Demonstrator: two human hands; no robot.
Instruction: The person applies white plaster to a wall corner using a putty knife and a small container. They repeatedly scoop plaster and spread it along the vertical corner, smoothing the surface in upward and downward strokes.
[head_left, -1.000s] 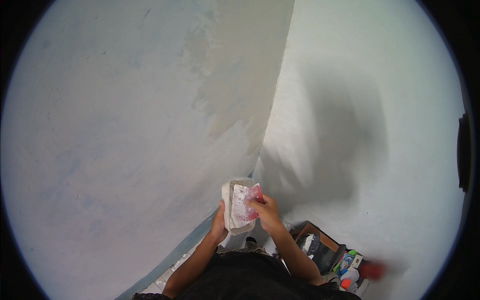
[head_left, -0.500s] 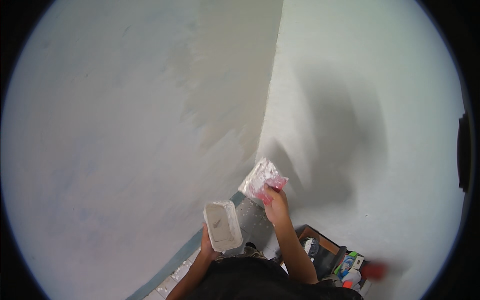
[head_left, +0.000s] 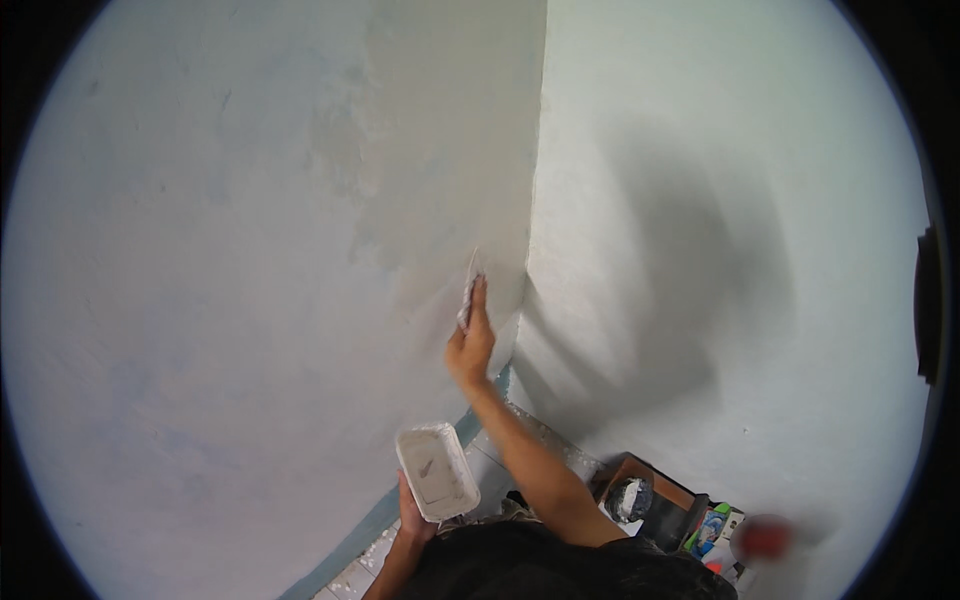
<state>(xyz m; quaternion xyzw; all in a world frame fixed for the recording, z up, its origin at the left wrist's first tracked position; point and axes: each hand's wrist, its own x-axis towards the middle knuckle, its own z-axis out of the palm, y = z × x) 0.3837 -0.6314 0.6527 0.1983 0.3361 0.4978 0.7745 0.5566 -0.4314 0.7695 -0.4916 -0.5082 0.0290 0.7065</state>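
while left hand (head_left: pixel 411 512) grips tub (head_left: pixel 428 436), right hand (head_left: pixel 473 345) holds scraper (head_left: pixel 466 306) against patchy corner wall (head_left: pixel 430 170)

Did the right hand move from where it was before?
Yes, the right hand moved up and left, crossing to the left of the wall corner.

room runs free along the left wall (head_left: pixel 220 300) left of the scraper (head_left: pixel 467 300), while the right wall (head_left: pixel 640 290) bars the other side.

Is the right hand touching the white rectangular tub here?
Apart: the head view shows a stretch of wall between the right hand and the white rectangular tub, held lower by the left hand.
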